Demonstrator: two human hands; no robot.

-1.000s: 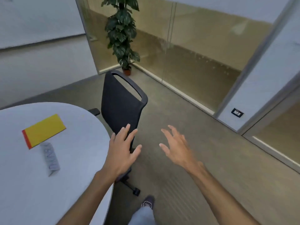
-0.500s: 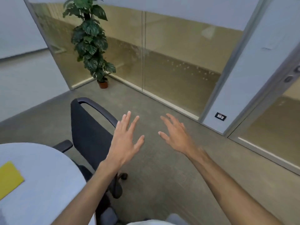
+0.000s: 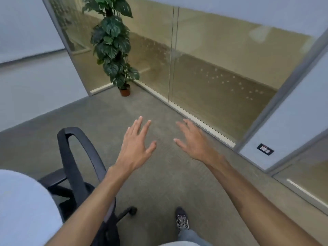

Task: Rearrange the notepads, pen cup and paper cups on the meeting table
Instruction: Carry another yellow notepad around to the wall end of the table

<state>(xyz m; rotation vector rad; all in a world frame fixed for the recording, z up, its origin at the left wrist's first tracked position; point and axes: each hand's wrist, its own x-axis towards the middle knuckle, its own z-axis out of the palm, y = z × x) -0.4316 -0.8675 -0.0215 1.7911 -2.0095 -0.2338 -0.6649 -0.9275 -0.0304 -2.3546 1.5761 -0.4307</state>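
Observation:
Only a rounded corner of the white meeting table [image 3: 23, 206] shows at the lower left, with nothing on the part I see. No notepad, pen cup or paper cup is in view. My left hand [image 3: 135, 148] is stretched out in the air over the carpet, fingers straight and spread, holding nothing. My right hand [image 3: 192, 140] is stretched out beside it, also with straight fingers and holding nothing. Both hands are well to the right of the table.
A black office chair [image 3: 74, 166] stands against the table edge, under my left forearm. A potted plant [image 3: 113, 47] stands in the far corner by the glass wall [image 3: 213, 64]. Grey carpet [image 3: 159, 183] lies ahead, and my shoe [image 3: 182, 220] is on it.
The view has swung right, away from the table. The yellow notepad and the small card have gone out of view. Both hands stay outstretched with nothing in them.

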